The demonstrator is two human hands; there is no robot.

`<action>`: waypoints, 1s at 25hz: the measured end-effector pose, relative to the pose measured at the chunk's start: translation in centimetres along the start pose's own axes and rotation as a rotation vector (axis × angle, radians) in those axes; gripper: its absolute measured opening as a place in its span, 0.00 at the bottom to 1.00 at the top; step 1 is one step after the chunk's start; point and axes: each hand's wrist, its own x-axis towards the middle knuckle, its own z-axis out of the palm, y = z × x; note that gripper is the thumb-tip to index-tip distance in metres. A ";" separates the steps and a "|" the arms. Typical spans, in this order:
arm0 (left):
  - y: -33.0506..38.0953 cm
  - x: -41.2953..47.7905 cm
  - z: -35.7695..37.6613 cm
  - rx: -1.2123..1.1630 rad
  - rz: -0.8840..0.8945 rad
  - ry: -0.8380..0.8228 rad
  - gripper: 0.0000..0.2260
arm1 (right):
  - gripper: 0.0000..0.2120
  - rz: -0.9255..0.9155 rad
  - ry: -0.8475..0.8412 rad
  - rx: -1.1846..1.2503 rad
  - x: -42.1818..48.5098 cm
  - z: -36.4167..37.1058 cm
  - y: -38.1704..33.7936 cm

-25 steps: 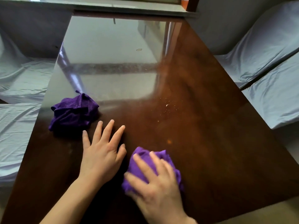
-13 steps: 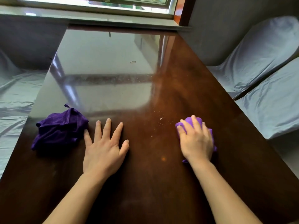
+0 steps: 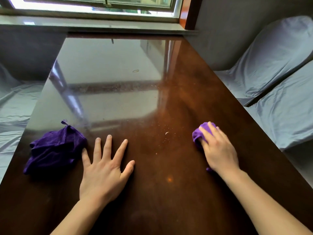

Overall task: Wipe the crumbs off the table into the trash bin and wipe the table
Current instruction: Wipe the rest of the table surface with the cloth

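The left hand [image 3: 105, 168] lies flat on the glossy brown desk [image 3: 169, 200], fingers spread wide, its little finger touching a crumpled dark purple cloth [image 3: 54, 148]. The right hand [image 3: 218, 150] presses down on a bunched lighter purple cloth [image 3: 200, 133] near the desk's right edge. Pale crumbs [image 3: 166, 133] are scattered between the two hands.

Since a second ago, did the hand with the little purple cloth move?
Yes. The right hand slid the small purple cloth rightward across the dark wooden table, from beside the resting left hand towards the table's right edge.
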 end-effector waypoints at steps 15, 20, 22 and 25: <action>0.0 0.0 0.1 0.008 -0.011 0.012 0.29 | 0.23 -0.364 -0.119 -0.059 -2.0 0.2 -3.1; 0.1 0.0 -0.1 -0.011 -0.018 0.019 0.29 | 0.21 -0.031 -0.077 0.019 6.8 1.5 -7.6; 0.2 0.1 -0.1 -0.007 -0.022 0.013 0.28 | 0.22 0.029 -0.119 0.025 9.0 1.7 -10.0; 0.1 -0.1 -0.3 -0.013 -0.019 0.010 0.28 | 0.23 -0.141 -0.172 -0.043 7.1 1.3 -10.1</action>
